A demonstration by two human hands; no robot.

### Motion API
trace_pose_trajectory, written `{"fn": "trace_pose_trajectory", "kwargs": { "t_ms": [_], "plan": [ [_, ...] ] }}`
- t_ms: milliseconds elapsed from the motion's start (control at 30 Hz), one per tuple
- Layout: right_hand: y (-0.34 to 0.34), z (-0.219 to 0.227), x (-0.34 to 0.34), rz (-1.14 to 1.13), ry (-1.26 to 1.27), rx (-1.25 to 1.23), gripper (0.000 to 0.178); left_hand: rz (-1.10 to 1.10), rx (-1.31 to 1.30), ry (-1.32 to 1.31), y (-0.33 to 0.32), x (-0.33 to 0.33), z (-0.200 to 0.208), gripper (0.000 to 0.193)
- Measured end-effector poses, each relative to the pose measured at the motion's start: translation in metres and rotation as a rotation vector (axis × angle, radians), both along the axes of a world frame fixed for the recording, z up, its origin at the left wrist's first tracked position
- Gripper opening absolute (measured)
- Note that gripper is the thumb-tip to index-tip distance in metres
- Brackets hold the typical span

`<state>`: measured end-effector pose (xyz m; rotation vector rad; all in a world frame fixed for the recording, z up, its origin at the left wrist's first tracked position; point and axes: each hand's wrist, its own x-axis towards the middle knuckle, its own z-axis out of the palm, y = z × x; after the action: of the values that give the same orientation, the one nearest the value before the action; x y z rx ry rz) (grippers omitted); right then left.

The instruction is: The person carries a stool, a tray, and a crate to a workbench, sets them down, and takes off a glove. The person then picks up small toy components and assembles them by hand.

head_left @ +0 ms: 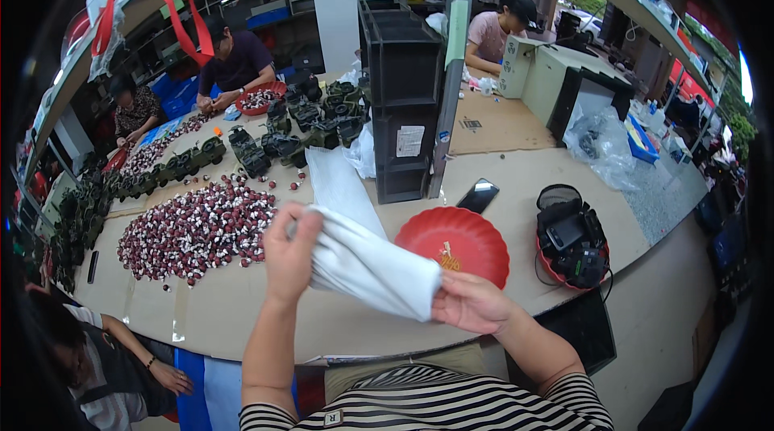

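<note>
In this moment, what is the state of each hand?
Left hand: closed, holding one end of the white cloth.
Right hand: closed, holding the other end.

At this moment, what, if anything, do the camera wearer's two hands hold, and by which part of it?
A soft white sheet, bunched lengthwise: the left hand grips its upper left end, the right hand its lower right end.

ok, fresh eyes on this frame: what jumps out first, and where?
Probably the white, cloth-like bundle at front centre, held between the person's left grip and right grip. Next, the big heap of small dark-red and white pieces on the table, to the bundle's left. Then the bright red scalloped dish, just beyond the right grip.
</note>
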<state>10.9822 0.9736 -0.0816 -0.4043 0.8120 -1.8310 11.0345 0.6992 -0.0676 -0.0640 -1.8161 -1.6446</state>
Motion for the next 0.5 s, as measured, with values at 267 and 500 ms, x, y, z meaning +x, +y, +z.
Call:
{"fn": "trace_pose_trajectory", "kwargs": {
  "t_ms": [267,500],
  "plan": [
    [0.002,0.015,-0.040,-0.138,0.152,-0.080,0.104,-0.183,0.372,-0.054,0.008,-0.046,0.040,0.020],
    [0.006,0.039,-0.053,-0.130,0.215,0.054,0.080,-0.024,0.222,-0.069,0.036,-0.065,0.041,0.018]
  ]
}}
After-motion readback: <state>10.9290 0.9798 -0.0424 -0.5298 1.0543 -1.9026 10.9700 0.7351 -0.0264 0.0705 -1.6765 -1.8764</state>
